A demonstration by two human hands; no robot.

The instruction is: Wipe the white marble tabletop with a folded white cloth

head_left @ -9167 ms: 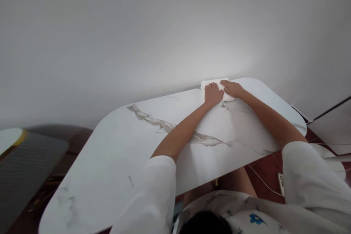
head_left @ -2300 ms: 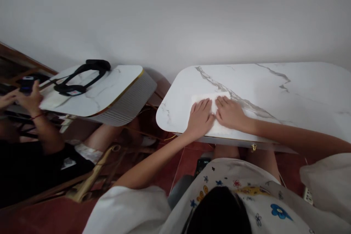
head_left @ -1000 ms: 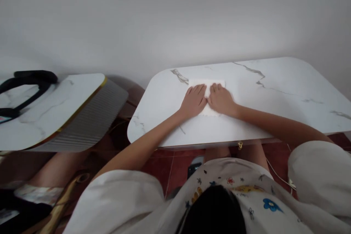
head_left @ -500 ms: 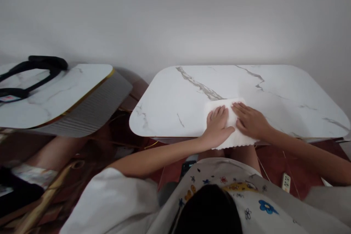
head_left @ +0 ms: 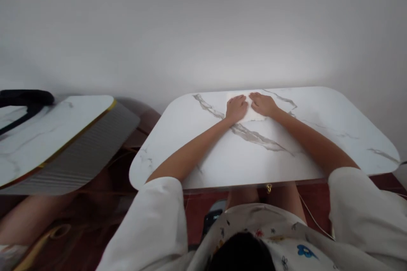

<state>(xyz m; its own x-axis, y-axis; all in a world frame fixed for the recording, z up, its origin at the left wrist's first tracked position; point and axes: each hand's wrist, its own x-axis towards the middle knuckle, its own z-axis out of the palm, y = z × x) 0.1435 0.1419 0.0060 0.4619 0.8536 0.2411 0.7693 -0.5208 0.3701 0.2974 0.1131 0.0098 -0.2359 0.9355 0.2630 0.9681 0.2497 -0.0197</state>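
Both of my hands lie palm down on a white cloth (head_left: 252, 115) at the far side of a white marble-patterned tabletop (head_left: 222, 161). My left hand (head_left: 237, 108) rests on the cloth's left part, its fingers laid out toward the wall. My right hand (head_left: 263, 104) presses on the right part, close beside the left one. Both hands are open and flat rather than wrapped round the cloth, and they cover much of it.
A grey wall (head_left: 190, 29) rises behind the tabletop. At left stands a second marble-patterned table (head_left: 63, 123) with a gold edge and a black frame-like object (head_left: 34, 101) on top. A person's leg (head_left: 38, 214) shows beneath it. A small gold knob (head_left: 269, 188) sits under the near edge.
My hands have slid the cloth from the tabletop's near edge to its far side, and my arms have stretched out. The view has shifted, so the tabletop appears lower.
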